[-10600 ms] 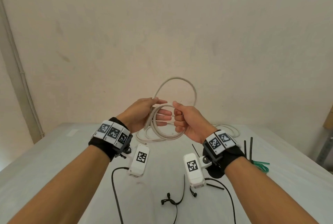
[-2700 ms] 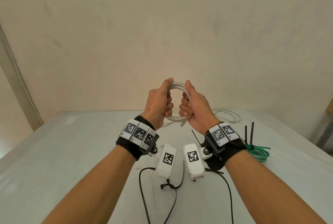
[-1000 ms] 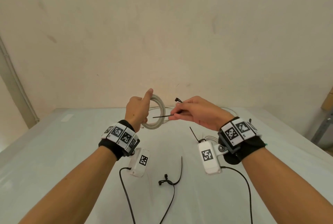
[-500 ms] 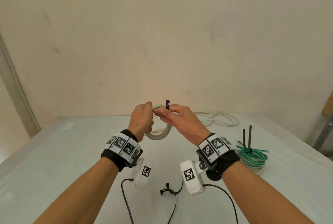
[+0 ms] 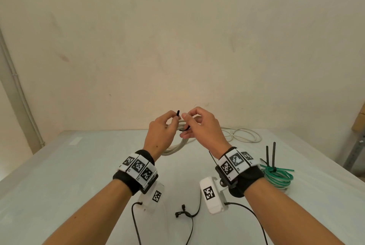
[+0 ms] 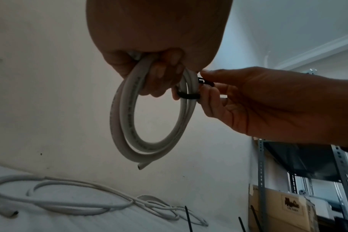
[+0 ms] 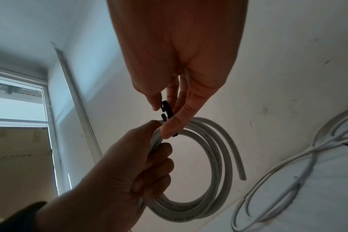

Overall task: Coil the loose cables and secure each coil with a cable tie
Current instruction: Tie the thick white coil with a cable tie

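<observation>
My left hand (image 5: 162,128) grips a coil of thick white cable (image 6: 127,122) (image 7: 215,164) (image 5: 175,147) held up above the table. A black cable tie (image 6: 189,96) (image 7: 167,109) (image 5: 178,114) is looped around the coil's strands beside that hand. My right hand (image 5: 199,126) pinches the tie's head between thumb and fingers (image 7: 169,127), right against the coil. One tie end sticks up between the two hands in the head view. The coil's cut end (image 6: 141,166) hangs free at the bottom.
A loose white cable (image 5: 241,136) (image 6: 69,197) lies at the far side of the white table (image 5: 59,165). A green coil (image 5: 278,177) bound with a black tie sits at the right. Spare black ties (image 5: 189,215) lie near me. Metal shelving (image 6: 328,180) stands to the right.
Within the last second my right hand brought the black tie to the coil and wrapped it around the strands. Both hands have closed together; earlier both were only coiling the cable.
</observation>
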A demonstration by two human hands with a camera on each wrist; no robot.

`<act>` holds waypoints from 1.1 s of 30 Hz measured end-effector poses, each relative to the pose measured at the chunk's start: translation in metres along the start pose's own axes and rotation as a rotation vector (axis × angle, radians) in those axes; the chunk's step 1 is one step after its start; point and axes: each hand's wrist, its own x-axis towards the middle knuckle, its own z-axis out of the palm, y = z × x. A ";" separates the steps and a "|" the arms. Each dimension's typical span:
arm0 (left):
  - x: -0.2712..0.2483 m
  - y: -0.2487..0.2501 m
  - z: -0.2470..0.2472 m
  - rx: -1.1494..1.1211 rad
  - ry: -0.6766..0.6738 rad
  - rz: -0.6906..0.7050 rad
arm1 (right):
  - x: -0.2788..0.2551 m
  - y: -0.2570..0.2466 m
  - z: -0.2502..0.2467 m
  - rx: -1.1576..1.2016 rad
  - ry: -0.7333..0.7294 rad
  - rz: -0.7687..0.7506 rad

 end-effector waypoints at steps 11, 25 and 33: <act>-0.001 0.003 0.001 0.125 -0.062 0.046 | -0.002 -0.001 0.002 -0.041 0.071 -0.038; -0.007 0.000 -0.001 0.207 -0.055 0.181 | 0.005 0.003 -0.005 -0.270 -0.005 0.055; -0.003 0.001 -0.004 0.255 -0.081 0.232 | 0.012 0.006 -0.017 -0.042 0.000 -0.021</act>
